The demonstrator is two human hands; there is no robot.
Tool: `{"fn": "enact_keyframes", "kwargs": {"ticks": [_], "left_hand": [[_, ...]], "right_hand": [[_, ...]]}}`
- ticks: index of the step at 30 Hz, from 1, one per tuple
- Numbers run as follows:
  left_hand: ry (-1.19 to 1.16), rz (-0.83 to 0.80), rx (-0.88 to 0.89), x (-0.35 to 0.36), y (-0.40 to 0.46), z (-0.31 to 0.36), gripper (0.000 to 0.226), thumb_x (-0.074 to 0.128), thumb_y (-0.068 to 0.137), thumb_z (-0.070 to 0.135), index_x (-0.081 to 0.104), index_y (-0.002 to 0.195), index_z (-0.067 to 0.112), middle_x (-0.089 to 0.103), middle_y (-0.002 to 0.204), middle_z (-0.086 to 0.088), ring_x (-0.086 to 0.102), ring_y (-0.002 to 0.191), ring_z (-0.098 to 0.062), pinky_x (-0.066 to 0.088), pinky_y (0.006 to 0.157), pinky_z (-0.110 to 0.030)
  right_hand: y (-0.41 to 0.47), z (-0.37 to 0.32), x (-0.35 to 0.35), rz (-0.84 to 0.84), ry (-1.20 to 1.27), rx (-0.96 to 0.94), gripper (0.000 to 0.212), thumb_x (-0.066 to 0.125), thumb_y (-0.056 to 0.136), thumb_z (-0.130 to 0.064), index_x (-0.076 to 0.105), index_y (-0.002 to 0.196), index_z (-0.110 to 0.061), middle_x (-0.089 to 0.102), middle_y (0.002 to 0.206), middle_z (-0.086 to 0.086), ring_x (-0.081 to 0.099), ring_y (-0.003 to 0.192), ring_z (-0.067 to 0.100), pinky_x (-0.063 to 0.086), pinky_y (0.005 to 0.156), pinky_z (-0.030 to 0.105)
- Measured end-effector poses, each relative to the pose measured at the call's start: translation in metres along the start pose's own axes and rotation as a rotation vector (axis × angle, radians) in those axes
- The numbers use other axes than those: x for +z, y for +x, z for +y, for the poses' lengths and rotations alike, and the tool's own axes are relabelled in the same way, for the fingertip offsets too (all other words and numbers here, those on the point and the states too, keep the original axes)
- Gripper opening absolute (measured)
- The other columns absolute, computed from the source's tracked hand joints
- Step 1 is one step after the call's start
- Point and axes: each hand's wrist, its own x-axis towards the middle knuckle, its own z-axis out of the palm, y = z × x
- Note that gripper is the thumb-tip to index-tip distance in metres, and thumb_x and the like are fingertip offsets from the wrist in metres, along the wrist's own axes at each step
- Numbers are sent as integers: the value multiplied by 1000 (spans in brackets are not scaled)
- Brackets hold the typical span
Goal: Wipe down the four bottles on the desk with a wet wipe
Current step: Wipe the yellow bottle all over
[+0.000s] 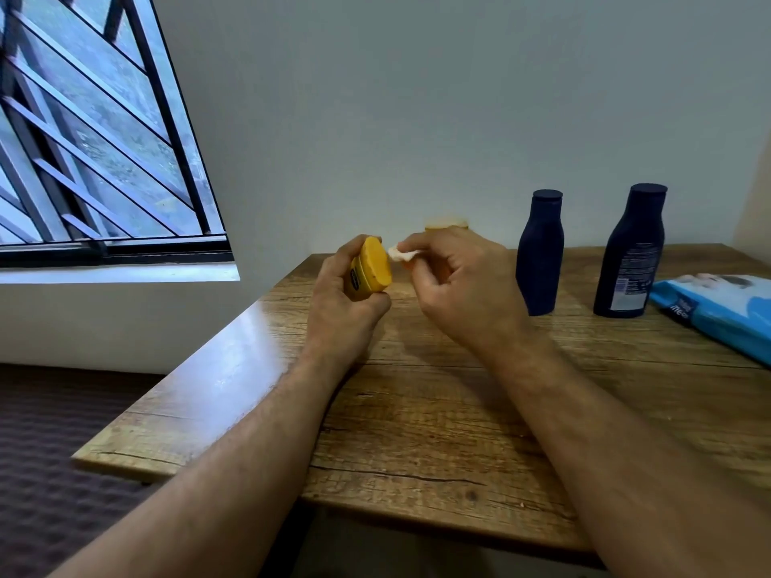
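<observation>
Near half of wooden desk top [417, 431] bare, open to reach from front edge; only two forearms cross it. Left edge of desk open, bare strip alongside. Back centre blocked: left hand [346, 294] gripping small yellow jar [372, 265], right hand [459, 285] pinching white wad of wipe [399, 254], another yellow-capped jar [446, 222] mostly hidden behind them. Back right: two dark blue plastic bottles [539, 252] [630, 252] upright, apart, gap between. Blue wipes pack [717, 310] lies beside right bottle, fills right edge. Wall directly behind.
</observation>
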Motion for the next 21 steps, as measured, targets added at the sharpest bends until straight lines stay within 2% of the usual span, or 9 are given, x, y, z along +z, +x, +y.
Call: {"fn": "enact_keyframes", "kwargs": {"ticks": [4,7,9,11,13,15,18,21], "left_hand": [[40,-39,19,1,-2,-1,71,71,68,13,58,134,36,60,130,3,59,120,-12,53,101,-35],[83,-75,48,1,-3,2,72,68,67,14,58,136,33,59,126,3,59,116,-11,52,97,-30],[127,-118,67,1,-3,4,72,67,67,15,58,136,33,58,122,4,57,113,-12,51,93,-26],[129,-120,61,3,-3,4,73,67,67,17,56,136,36,56,121,3,57,113,-13,50,93,-27],[97,-87,40,2,-2,2,74,68,65,16,56,135,37,57,123,2,58,113,-13,52,95,-30],[71,-69,24,3,-1,0,73,69,66,14,57,134,35,58,125,1,60,114,-13,53,97,-32],[24,-64,16,3,-1,-2,71,72,68,13,59,133,36,61,128,1,62,117,-13,54,100,-37],[30,-69,19,3,-2,0,70,71,69,14,59,135,33,61,128,3,61,115,-8,53,95,-26]], "right_hand": [[-4,-3,-1,-141,-22,-89,19,67,88,-16,74,106,-18,67,92,-2,57,79,6,43,65,10],[0,-1,3,-100,-23,-45,20,66,91,-19,73,110,-17,66,93,-2,57,81,5,44,68,11],[3,-2,6,-31,-20,50,19,63,93,-20,72,109,-17,65,95,-3,56,84,4,43,70,8],[6,-2,6,42,-13,147,16,61,94,-20,70,107,-17,65,96,-4,55,84,2,42,68,6],[6,-2,5,81,3,146,15,63,93,-19,70,106,-18,66,97,-4,57,86,2,45,69,6],[2,-2,2,30,16,63,17,66,91,-18,72,106,-20,67,97,-4,60,87,4,48,72,10],[-3,-3,1,-131,38,-15,21,71,87,-19,75,108,-20,66,96,-5,59,84,4,50,72,13],[-1,-1,1,-144,64,-16,22,73,86,-16,76,108,-19,65,96,-5,58,84,3,47,72,9]]}}
